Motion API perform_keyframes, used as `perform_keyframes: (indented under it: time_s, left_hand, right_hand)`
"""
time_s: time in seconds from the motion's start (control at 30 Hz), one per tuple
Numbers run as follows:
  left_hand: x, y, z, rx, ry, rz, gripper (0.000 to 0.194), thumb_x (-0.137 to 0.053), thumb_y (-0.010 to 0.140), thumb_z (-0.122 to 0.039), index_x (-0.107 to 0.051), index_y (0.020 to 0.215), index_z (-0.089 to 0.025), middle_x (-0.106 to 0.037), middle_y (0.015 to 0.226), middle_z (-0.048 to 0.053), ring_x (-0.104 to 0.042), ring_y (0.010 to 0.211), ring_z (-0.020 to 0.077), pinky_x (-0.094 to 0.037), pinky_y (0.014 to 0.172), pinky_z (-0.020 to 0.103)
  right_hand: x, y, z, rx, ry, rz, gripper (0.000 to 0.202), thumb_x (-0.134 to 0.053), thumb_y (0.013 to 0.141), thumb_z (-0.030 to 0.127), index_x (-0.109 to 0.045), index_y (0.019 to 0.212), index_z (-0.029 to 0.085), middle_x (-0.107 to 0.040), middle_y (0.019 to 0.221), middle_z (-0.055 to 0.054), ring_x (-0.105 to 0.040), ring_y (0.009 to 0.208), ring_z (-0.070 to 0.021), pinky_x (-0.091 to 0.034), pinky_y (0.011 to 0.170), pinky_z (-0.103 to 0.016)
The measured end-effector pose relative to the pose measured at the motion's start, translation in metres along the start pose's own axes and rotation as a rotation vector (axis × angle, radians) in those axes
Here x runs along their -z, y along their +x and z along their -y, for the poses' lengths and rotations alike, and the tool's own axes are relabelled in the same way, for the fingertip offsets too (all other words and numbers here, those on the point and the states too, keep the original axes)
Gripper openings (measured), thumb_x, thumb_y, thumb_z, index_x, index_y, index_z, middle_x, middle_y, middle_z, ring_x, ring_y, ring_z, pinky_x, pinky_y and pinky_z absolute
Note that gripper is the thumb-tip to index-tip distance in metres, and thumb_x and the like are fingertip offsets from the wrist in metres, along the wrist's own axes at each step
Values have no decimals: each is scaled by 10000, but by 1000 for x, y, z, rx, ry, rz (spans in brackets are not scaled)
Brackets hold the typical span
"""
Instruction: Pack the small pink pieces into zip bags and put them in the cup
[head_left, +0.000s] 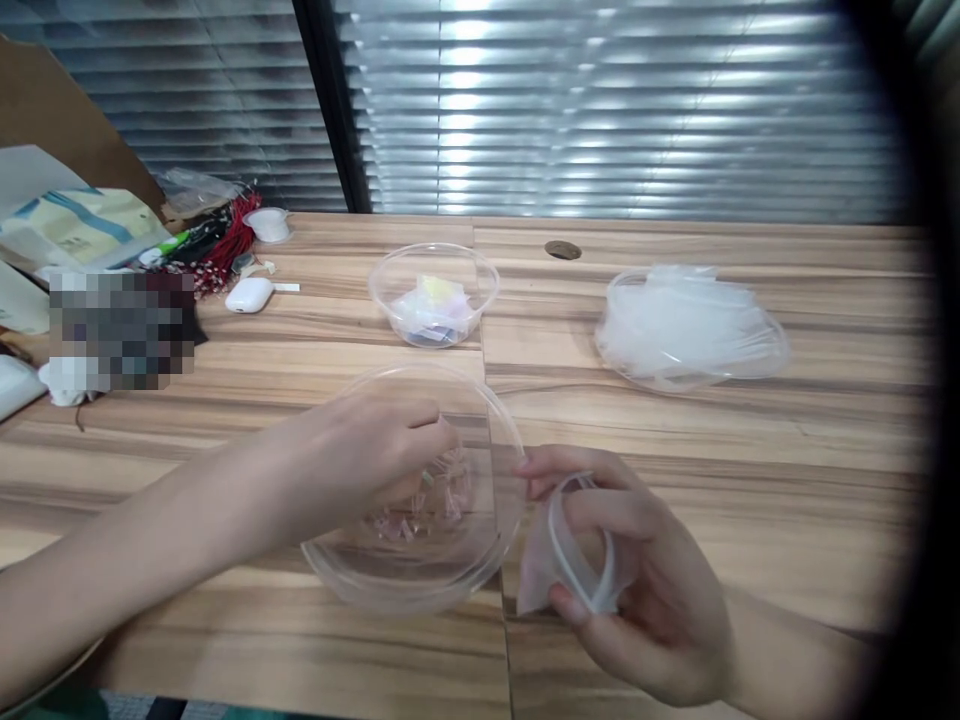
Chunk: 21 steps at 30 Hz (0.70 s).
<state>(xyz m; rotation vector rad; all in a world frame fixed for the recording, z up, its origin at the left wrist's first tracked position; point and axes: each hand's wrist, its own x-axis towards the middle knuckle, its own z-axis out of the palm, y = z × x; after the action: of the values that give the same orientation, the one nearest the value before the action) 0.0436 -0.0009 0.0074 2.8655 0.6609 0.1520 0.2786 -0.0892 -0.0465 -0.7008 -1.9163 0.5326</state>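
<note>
Frosted zip bag (536, 575), unsealed, is clamped in the right hand (667, 610), right of the large bowl (442, 592), where loose pieces (454, 497) are reached by the left hand (375, 440), its grip too hidden to tell.

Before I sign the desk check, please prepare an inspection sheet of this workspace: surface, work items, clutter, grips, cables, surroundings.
Surface: wood-patterned table, visible seam, round inset near the back.
Work items: large clear bowl with small clear-pink pieces; small clear bowl holding packets; pile of translucent bags at right.
Clutter: white case, white spool and red strands at left.
Grips: left hand reaches into the large bowl, fingertips unclear; right hand holds a translucent pouch, mouth open.
Cables: nothing seen for certain.
Surroundings: slatted blinds behind.
</note>
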Motion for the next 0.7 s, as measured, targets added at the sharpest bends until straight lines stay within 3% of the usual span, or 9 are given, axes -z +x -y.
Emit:
perform_keyframes:
  time_s: [0.1, 0.17, 0.23, 0.37, 0.47, 0.6, 0.7]
  left_hand:
    - [3, -5, -10, 4, -80, -167, 212, -489, 939, -160, -636, 786, -152, -655, 799, 45, -602, 625, 127, -454, 542, 247]
    - [6, -7, -18, 5, -195, -294, 136, -544, 928, -159, -641, 832, -158, -648, 787, 24, -611, 651, 100, -474, 562, 203]
    - [9, -9, -24, 10, -270, -350, 86, -565, 917, -149, -641, 900, -186, -658, 803, 5, -630, 696, 83, -493, 589, 156]
    - [11, -16, -33, 31, -261, -397, 159, -541, 914, -127, -627, 972, -248, -696, 876, -27, -669, 760, 77, -524, 649, 116]
    - [9, -25, -33, 92, -237, -377, 204, -563, 916, -108, -617, 1008, -282, -710, 919, -77, -685, 829, 59, -526, 735, 95]
    - [3, -37, -28, 154, -216, -378, 142, -542, 966, -252, -630, 1052, -323, -732, 1054, -108, -715, 914, 68, -560, 789, 108]
    - [1, -43, -25, 187, -229, -344, 186, -518, 973, -266, -620, 1096, -360, -728, 1102, -128, -724, 936, 71, -575, 794, 104]
  right_hand:
    - [0, -1, 0, -2, 22, 38, 552, -614, 699, 58, -497, 1198, 263, -651, 765, -20, -665, 1047, -273, -613, 888, -419]
    - [0, -2, 1, -10, 2, 49, 551, -611, 696, 38, -492, 1184, 265, -668, 839, -33, -665, 1052, -265, -613, 892, -413]
    - [0, -4, 1, -18, -17, 36, 556, -598, 680, 12, -479, 1170, 246, -665, 998, -78, -652, 1079, -257, -611, 896, -397]
    - [-2, -10, -1, -18, 6, 57, 617, -592, 649, 2, -450, 1207, 223, -557, 1302, -134, -579, 1209, -256, -571, 969, -389]
    - [-5, -14, -4, -23, 86, 72, 706, -626, 670, 27, -404, 1315, 211, -536, 1337, -134, -539, 1274, -257, -532, 1016, -375]
    - [-8, -17, -4, -40, 137, 74, 842, -652, 697, 14, -303, 1447, 176, -525, 1361, -143, -502, 1322, -245, -481, 1072, -363]
    - [-8, -18, -3, -50, 142, 76, 853, -641, 711, 10, -296, 1472, 185, -502, 1396, -132, -471, 1352, -240, -460, 1095, -361]
